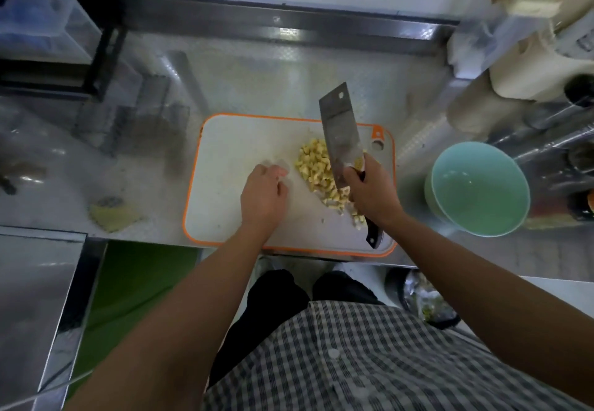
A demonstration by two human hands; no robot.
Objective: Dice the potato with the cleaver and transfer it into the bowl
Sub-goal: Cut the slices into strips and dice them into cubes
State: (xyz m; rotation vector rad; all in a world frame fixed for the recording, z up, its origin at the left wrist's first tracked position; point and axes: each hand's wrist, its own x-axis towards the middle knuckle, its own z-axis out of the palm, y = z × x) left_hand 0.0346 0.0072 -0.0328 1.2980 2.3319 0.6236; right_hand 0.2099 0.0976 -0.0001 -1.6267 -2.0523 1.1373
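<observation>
**Diced potato heaped on board, bowl empty alongside**

A person in a checked shirt point(369, 362) stands at a steel counter point(257, 69), both bare arms reaching over a white cutting board point(231, 192) with an orange rim. The right hand point(373, 192) is wrapped around the dark handle of a cleaver point(340, 134), fingers closed on the grip just behind the blade. The blade stands on edge, its tip pointing away from the person, with its flat side against the right flank of a pile of diced potato point(316, 169). The yellow cubes lie heaped on the right half of the board, a few strays trailing toward the near edge beside the cleaver's handle. The left hand point(263, 195) rests on the board just left of the pile, holding nothing, fingers loosely curled with the tips toward the cubes. A pale green bowl point(479, 188) sits on the counter just right of the board, with nothing inside. A yellowish scrap point(111, 214) lies on the counter left of the board.
</observation>
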